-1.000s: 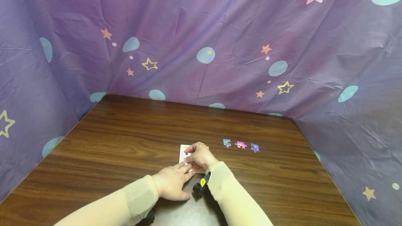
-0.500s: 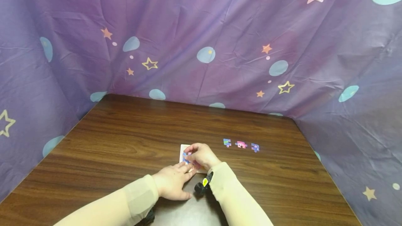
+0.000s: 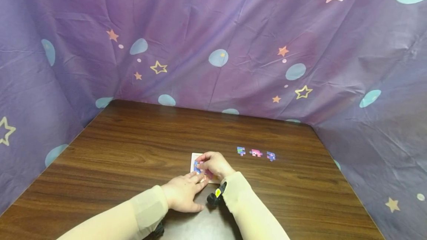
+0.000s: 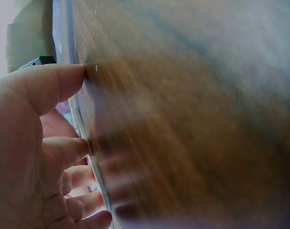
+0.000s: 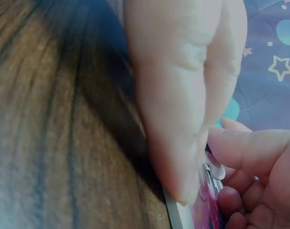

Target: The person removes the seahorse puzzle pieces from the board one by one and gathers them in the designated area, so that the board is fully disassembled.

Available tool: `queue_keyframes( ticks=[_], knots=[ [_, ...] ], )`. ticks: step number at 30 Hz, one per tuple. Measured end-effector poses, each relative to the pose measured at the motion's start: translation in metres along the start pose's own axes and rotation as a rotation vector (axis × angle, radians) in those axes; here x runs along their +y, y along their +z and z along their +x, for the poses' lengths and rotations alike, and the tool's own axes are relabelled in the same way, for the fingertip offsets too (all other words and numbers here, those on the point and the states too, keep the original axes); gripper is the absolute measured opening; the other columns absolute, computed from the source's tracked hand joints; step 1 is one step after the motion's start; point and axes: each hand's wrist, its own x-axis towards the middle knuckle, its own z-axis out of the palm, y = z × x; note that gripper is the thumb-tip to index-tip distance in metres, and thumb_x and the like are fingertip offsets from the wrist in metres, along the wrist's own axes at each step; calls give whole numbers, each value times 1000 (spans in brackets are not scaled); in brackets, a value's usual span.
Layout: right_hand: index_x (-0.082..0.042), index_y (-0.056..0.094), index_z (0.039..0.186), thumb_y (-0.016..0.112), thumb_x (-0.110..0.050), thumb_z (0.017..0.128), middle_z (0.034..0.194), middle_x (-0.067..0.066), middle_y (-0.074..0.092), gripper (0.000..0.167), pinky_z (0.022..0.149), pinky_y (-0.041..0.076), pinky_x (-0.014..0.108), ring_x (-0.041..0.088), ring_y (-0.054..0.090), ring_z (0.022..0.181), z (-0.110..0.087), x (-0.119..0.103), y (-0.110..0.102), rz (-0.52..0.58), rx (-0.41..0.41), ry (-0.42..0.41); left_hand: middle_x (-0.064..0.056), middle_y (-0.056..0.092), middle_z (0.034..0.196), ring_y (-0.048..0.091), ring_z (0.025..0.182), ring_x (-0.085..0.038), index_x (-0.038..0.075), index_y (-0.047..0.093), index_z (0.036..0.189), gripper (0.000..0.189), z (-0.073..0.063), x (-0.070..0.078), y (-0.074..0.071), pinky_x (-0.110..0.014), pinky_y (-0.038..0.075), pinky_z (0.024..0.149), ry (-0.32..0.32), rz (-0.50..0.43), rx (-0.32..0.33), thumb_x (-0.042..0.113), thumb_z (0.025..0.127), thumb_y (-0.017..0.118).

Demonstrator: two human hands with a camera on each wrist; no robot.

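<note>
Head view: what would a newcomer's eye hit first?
Probably the purple fabric backdrop printed with stars and pale-blue ovals, filling the view behind the dark brown wood-grain table. Next, the bare left hand and right hand, close together at a small white-bordered puzzle below centre. Then three small multicoloured jigsaw pieces, lined up to their right.

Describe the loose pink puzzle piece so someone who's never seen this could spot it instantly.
On the brown table, look right of the right hand for a row of three. The pink piece is in the middle, between a blue-green piece on its left and a blue-purple piece on its right; it's the only mainly pink one.
</note>
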Motion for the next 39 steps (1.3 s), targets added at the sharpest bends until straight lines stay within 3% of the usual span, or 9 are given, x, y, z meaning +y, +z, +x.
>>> queue_keyframes(
  ticks=[16,29,39],
  knots=[
    [4,68,92,71,2,79,70,0,61,14,43,38,17,7,49,53,1,2,-6,-62,-19,-45,-8,38,151,37,136,-31,14,43,146,81,1,0,2,-42,36,108,8,16,20,60,82,59],
    [7,64,91,68,5,82,67,2,58,10,37,36,17,6,43,45,-1,1,-2,-35,-27,-45,-8,39,151,38,135,-31,13,43,146,81,0,0,1,-42,36,108,10,23,24,60,82,60],
    [5,66,95,69,2,83,70,0,59,13,41,38,17,6,47,50,0,6,-4,-73,-40,-80,-7,37,152,37,136,-30,13,42,147,81,0,-1,0,-43,35,108,12,14,21,59,82,60]
  ],
)
